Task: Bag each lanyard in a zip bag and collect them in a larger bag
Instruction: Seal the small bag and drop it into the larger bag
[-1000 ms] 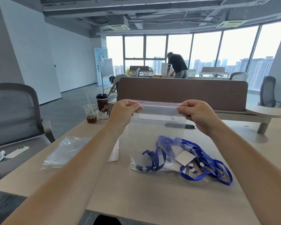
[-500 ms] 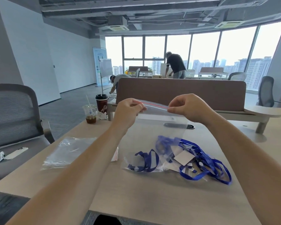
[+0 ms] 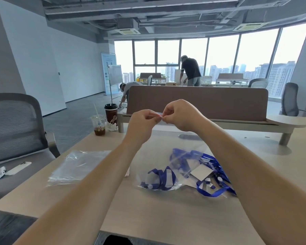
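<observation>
Office chair [image 3: 16, 124]: a grey mesh seat stands at the desk's left edge, with a white phone [image 3: 18, 167] lying on its cushion.
Spare bags [image 3: 78, 167]: a flat stack of clear plastic bags rests on the pale wooden desk [image 3: 166, 218], left of the person's forearm.
Drinks: an iced cup with a straw [image 3: 98, 124] and a dark lidded coffee cup [image 3: 111, 114] stand side by side at the desk's far left corner.
Left hand [image 3: 143, 121]: raised above the desk, thumb and forefinger pinching the top edge of the zip bag [image 3: 162, 149].
Zip bag: clear plastic with a red seal strip [image 3: 156, 114] along its mouth, hanging from both hands, its bottom resting on the desk.
Bagged lanyard [image 3: 160, 179]: a coiled blue strap sits in the bag's bottom.
Right hand [image 3: 182, 115]: fingers curled, thumb and forefinger pinching the red strip just beside the left hand's fingertips.
Loose lanyards [image 3: 211, 160]: a tangle of blue straps with a white card [image 3: 200, 172] lies on the desk, partly behind the bag.
Backdrop: a brown divider panel [image 3: 201, 99] crosses the desk; beyond it, two people bend over by the windows.
</observation>
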Demonstrator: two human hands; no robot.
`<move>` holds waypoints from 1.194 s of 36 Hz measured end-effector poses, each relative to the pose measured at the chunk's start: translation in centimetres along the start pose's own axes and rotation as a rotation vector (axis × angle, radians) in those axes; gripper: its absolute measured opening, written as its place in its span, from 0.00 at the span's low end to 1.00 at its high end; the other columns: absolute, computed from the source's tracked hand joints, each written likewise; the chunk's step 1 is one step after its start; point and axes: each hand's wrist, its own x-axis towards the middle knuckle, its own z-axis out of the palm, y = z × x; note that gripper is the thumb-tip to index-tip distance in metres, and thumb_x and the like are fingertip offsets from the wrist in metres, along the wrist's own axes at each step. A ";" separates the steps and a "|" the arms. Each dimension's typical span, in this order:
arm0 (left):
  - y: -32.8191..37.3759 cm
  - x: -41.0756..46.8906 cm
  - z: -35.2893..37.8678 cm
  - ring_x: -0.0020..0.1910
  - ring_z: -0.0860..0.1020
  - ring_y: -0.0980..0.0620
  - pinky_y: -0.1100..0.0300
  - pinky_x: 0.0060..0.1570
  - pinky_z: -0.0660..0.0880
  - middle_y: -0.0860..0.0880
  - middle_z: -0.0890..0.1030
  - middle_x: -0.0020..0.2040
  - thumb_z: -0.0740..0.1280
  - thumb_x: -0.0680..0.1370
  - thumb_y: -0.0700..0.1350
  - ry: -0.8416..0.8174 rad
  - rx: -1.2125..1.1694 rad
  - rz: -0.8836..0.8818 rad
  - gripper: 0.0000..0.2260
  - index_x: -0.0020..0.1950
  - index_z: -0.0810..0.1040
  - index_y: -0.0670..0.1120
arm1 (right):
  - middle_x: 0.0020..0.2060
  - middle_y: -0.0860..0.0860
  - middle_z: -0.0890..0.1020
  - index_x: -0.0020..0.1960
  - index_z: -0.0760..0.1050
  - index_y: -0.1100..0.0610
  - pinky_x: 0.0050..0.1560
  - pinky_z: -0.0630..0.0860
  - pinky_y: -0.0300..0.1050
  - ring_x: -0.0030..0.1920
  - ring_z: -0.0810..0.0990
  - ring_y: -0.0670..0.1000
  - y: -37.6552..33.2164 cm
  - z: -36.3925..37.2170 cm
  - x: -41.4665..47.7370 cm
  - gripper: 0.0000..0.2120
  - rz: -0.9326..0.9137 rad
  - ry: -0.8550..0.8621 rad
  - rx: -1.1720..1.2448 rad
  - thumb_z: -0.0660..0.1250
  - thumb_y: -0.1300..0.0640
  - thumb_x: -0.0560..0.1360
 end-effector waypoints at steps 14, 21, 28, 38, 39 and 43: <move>0.4 0.6 -0.1 0.40 0.76 0.58 0.67 0.41 0.71 0.51 0.82 0.42 0.69 0.79 0.44 0.144 -0.044 -0.070 0.03 0.48 0.83 0.46 | 0.36 0.46 0.84 0.41 0.82 0.51 0.43 0.74 0.43 0.36 0.79 0.46 1.7 -2.0 -0.8 0.06 0.060 -0.013 -0.008 0.71 0.54 0.76; 1.4 0.6 0.2 0.37 0.74 0.61 0.78 0.32 0.67 0.54 0.80 0.38 0.69 0.79 0.43 0.128 -0.047 -0.037 0.04 0.47 0.84 0.44 | 0.37 0.48 0.83 0.44 0.83 0.55 0.38 0.69 0.36 0.38 0.78 0.47 4.0 -4.6 -3.2 0.06 0.106 0.031 -0.024 0.69 0.57 0.78; 3.6 1.0 1.9 0.34 0.75 0.56 0.62 0.39 0.73 0.52 0.80 0.34 0.68 0.78 0.39 0.094 -0.171 -0.052 0.10 0.38 0.82 0.48 | 0.32 0.51 0.81 0.40 0.82 0.59 0.33 0.69 0.40 0.30 0.74 0.46 4.3 -7.7 -5.3 0.12 0.155 0.170 0.006 0.72 0.51 0.76; 7.2 -1.1 6.7 0.29 0.73 0.58 0.67 0.30 0.71 0.51 0.77 0.31 0.68 0.79 0.42 -0.007 -0.222 -0.017 0.10 0.38 0.81 0.45 | 0.38 0.48 0.84 0.43 0.82 0.55 0.37 0.73 0.37 0.38 0.79 0.45 7.3 -13.1 -12.1 0.04 0.271 0.295 0.074 0.71 0.57 0.77; 7.5 -1.5 7.4 0.29 0.73 0.58 0.68 0.29 0.71 0.51 0.77 0.31 0.68 0.79 0.42 -0.017 -0.233 -0.013 0.09 0.40 0.82 0.43 | 0.38 0.47 0.84 0.43 0.82 0.54 0.37 0.73 0.38 0.38 0.78 0.45 7.5 -13.6 -12.7 0.04 0.278 0.322 0.071 0.71 0.57 0.76; 8.7 -3.0 10.3 0.29 0.73 0.58 0.67 0.32 0.72 0.52 0.78 0.32 0.67 0.79 0.40 -0.052 -0.322 -0.034 0.09 0.39 0.82 0.44 | 0.36 0.50 0.84 0.43 0.82 0.56 0.38 0.73 0.40 0.35 0.77 0.45 8.4 -15.3 -15.4 0.06 0.356 0.447 0.135 0.71 0.54 0.76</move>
